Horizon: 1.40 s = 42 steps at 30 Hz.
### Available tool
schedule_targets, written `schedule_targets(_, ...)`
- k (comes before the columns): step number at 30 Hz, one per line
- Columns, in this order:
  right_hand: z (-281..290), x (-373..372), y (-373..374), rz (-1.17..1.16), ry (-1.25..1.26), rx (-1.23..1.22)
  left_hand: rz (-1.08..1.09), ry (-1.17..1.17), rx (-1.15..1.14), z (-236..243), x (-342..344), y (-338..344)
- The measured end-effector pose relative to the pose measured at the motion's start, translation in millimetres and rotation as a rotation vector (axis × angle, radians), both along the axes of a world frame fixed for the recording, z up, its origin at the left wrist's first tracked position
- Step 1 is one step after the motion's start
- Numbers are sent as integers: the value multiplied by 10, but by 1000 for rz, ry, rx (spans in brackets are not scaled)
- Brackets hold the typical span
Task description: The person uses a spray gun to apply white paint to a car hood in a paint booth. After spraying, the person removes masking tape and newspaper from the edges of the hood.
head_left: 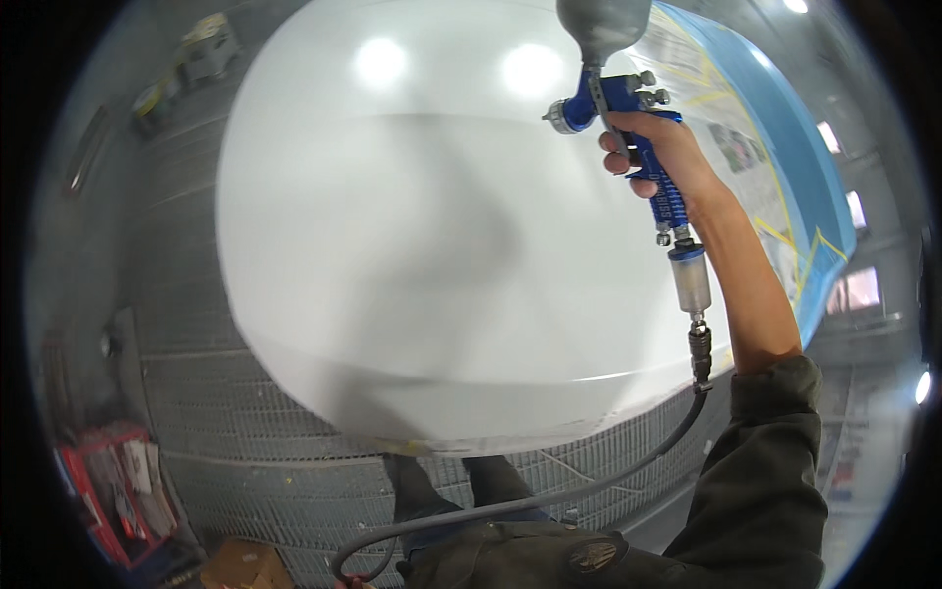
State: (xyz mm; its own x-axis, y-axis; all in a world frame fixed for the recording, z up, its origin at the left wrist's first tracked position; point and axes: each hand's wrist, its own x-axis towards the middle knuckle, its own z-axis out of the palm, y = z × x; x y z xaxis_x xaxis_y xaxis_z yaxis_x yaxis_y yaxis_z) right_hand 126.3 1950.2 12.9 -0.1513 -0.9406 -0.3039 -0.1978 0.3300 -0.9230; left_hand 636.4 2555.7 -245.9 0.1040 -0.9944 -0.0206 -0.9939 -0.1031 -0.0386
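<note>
My right hand (659, 162) is wrapped round the grip of a blue spray gun (670, 201), its fingers at the trigger. A grey paint cup (603, 29) sits on top of the gun, and its silver nozzle (562, 116) points left over a large glossy white panel (422, 265). Below the grip hang a clear inline filter (692, 285) and a grey air hose (549, 506), which loops down past my waist. At the bottom edge, my left hand (353, 583) shows only in part, closed about the hose.
Blue sheeting (785, 118) and yellow-taped masking film (731, 98) cover the area right of the panel. Slatted grating (265, 402) forms the floor. A red bin of papers (123, 491) and a cardboard box (245, 566) stand at lower left. The hose crosses before my legs.
</note>
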Motion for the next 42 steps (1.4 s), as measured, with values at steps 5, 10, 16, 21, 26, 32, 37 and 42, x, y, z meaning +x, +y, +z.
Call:
schedule_targets(5,117,-1340,539,-112,86,-11,-35,295,224,-54,-273,-156)
schedule_targets(10,-405,-2006,527,-304,238,52,143,548,590,-342,-240,-778)
schedule_targets(16,-592,-2519,480,-427,679,89,81,529,555,121,-830,-1433)
schedule_targets(21,-528,-2037,459,-365,453,151,105,624,454,32,-574,-1450)
schedule_targets(26,-292,-1044,165,-288,236,143,319,668,376,229,-197,-1631)
schedule_targets(32,27,207,-328,-161,40,75,544,766,227,910,293,-1842)
schedule_targets(37,44,1463,-807,26,-41,35,722,807,6,915,648,-1575)
schedule_targets(42,-97,2486,-892,170,-215,42,925,837,20,927,889,-1367)
